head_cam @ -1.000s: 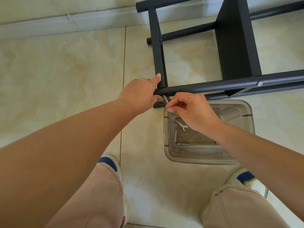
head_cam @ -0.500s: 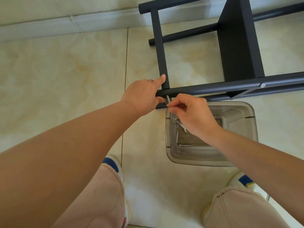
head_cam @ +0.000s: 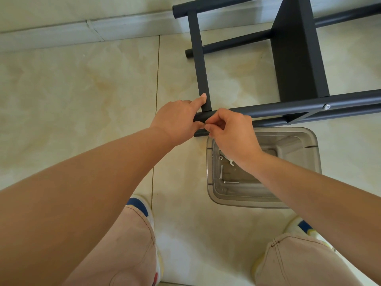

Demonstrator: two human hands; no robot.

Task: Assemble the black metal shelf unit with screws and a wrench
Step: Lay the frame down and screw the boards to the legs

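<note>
The black metal shelf unit [head_cam: 288,109] lies on its side on the tiled floor, with a flat black shelf panel [head_cam: 296,48] between its tubes. My left hand [head_cam: 177,118] grips the left end of the near tube, its index finger resting against the upright crossbar [head_cam: 200,58]. My right hand [head_cam: 233,135] pinches its fingertips together at that same tube end, just under the joint. The screw it holds is hidden by the fingers. A fitted screw head [head_cam: 326,106] shows further right on the tube.
A clear plastic bin [head_cam: 315,153] stands on the floor under my right wrist, holding a small wrench [head_cam: 231,162] and loose screws [head_cam: 231,182]. My knees and shoes are at the bottom. A wall skirting [head_cam: 82,32] runs along the top left.
My right hand has moved up and left to the tube end, meeting my left hand. The silver screw seen between its fingers earlier is now covered. The left hand keeps its grip.
</note>
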